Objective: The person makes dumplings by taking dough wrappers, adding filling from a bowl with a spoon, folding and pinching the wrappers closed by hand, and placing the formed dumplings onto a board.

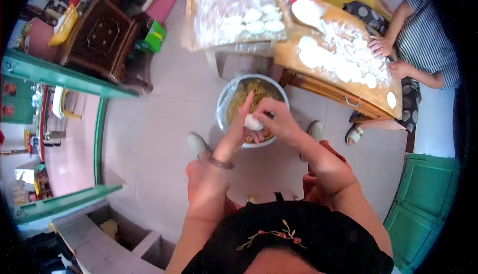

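A small white piece of dough (253, 123) rests in my left hand (240, 128), whose fingers curl up around it from below with the thumb raised. Bent over its right side, my right hand (277, 117) pinches the edge of the dough. Both hands are above a large metal bowl (223, 90), which holds a chopped yellow-green filling (255, 87). My hands hide part of the bowl and the filling.
A floured board (219, 10) beyond the bowl carries several shaped dough pieces (255, 26). On the wooden table (289, 57) at right lie flour and dough rounds (309, 52). Another person's hands (382, 46) are at its far edge. A dark cabinet (107, 30) stands left.
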`<state>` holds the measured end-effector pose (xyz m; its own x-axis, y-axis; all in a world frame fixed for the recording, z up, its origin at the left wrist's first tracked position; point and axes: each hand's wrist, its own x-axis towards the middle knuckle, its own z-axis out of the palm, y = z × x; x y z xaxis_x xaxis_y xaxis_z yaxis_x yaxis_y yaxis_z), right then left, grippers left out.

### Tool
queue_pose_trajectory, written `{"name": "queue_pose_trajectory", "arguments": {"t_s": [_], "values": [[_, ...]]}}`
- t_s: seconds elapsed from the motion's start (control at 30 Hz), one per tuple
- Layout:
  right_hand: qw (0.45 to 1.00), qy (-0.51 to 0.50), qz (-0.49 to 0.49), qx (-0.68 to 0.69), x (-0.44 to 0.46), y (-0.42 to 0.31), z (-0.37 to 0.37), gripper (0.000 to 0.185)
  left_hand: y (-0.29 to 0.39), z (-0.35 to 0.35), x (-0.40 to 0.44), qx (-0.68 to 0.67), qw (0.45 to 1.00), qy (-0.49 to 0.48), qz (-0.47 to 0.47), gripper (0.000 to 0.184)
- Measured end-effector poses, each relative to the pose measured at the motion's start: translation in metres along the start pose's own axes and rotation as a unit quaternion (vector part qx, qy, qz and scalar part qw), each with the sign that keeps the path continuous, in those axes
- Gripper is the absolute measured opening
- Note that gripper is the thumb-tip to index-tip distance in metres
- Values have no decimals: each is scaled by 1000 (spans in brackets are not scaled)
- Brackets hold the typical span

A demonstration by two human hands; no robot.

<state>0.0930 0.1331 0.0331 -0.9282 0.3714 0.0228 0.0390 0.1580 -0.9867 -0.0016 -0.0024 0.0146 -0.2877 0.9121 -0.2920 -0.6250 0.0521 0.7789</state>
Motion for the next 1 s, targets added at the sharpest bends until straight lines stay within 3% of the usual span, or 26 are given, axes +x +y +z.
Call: {"name": "queue_pose_trajectory", "arguments": {"t_s": [0.1,0.23,0.3,0.4,0.5,0.57,0.63,0.7,0.8,0.87,0.9,1.0], "values": [[994,16,-79,-72,1,5,-7,6,1,0,8,83,996,32,-14,56],[993,17,-95,-66,-2,13,-10,5,-7,2,7,186,980,62,15,37],[991,37,-115,-55,2,13,-8,15,-8,-7,10,205,978,47,-14,32],[986,124,-106,-31,7,16,-17,25,5,-8,12,227,967,111,42,30],[990,138,9,42,4,33,-30,31,32,-34,15,270,939,200,74,30],[986,115,54,107,4,34,-33,32,60,-55,27,399,871,238,157,32],[988,110,63,93,1,37,-31,32,108,-53,39,481,822,242,184,32],[990,102,69,71,-2,38,-27,32,136,-85,75,633,664,209,339,32],[993,88,68,32,-3,35,-27,32,183,-77,107,636,684,195,299,30],[995,77,56,20,-5,36,-25,33,207,-83,141,580,741,179,287,30],[996,69,50,14,-6,37,-25,33,221,-81,155,561,773,161,250,27],[997,57,40,-20,-5,36,-27,33,239,-80,203,560,787,61,252,25]]}}
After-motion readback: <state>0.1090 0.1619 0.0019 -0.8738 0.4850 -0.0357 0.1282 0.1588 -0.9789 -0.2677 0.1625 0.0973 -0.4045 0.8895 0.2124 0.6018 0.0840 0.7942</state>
